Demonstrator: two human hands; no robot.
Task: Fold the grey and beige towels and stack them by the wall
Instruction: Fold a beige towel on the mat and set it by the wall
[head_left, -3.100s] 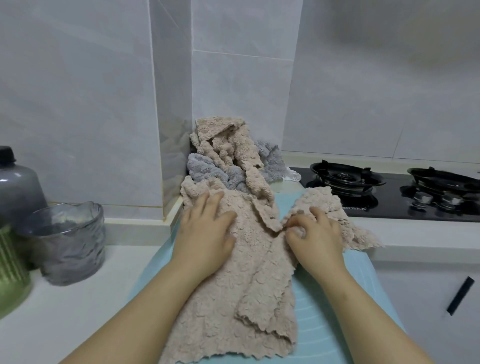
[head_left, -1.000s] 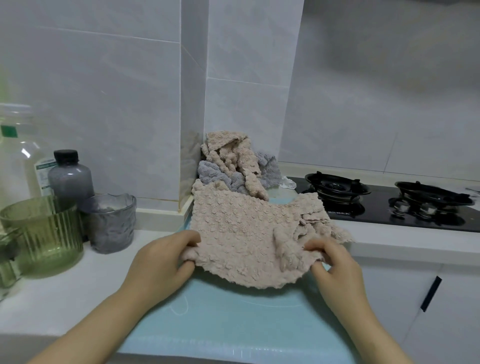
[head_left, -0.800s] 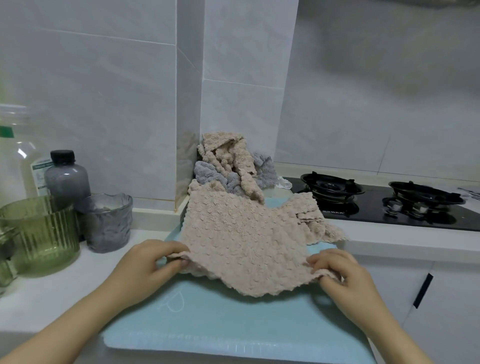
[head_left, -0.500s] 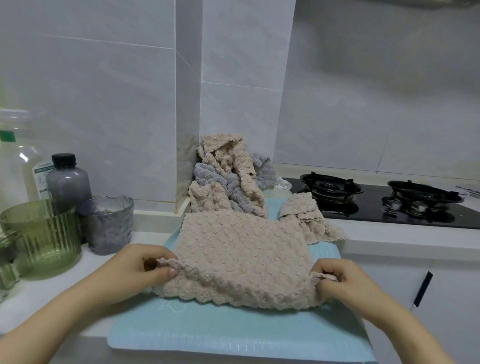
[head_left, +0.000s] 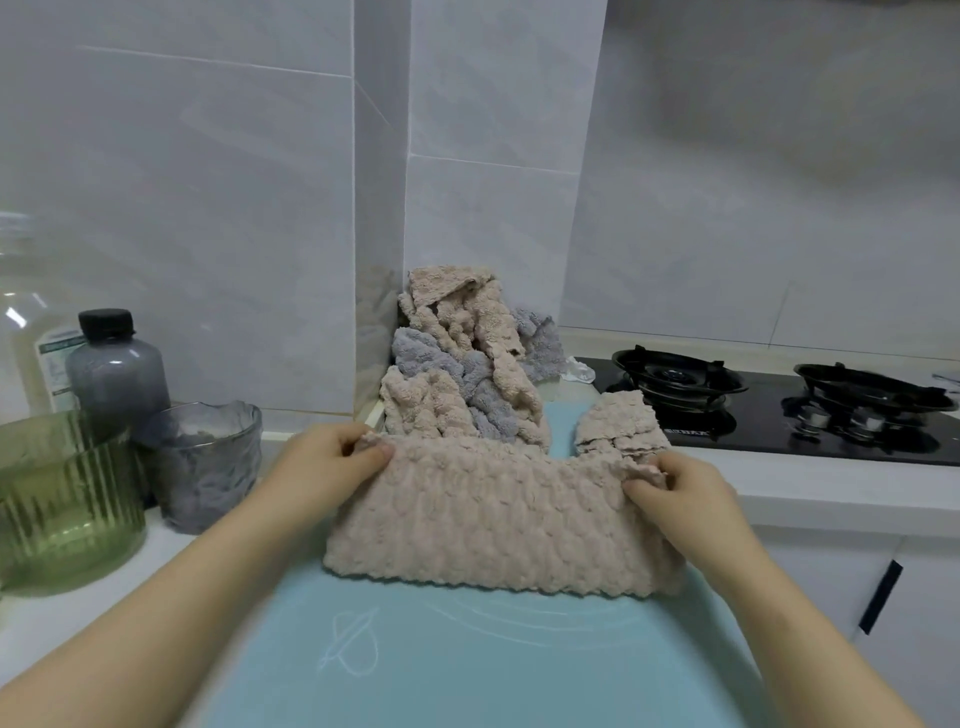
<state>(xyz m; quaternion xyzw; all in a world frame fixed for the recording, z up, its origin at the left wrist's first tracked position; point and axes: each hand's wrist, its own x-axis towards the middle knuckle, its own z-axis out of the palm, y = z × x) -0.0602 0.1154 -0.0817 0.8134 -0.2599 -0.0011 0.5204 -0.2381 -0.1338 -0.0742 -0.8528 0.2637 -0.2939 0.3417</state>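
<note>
Soft dim light, wide-angle edge distortion

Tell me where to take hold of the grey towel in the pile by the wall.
Pinch the grey towel at its exposed left bulge, coming from above and the front: a beige towel drapes across its middle, and the tiled wall closes off the back and left.

Nubbly beige cloth towel (head_left: 493, 514) on a smooth matt blue mat (head_left: 467, 660); glossy wall tiles (head_left: 208, 208); ribbed green glass bowl (head_left: 62, 499).
</note>
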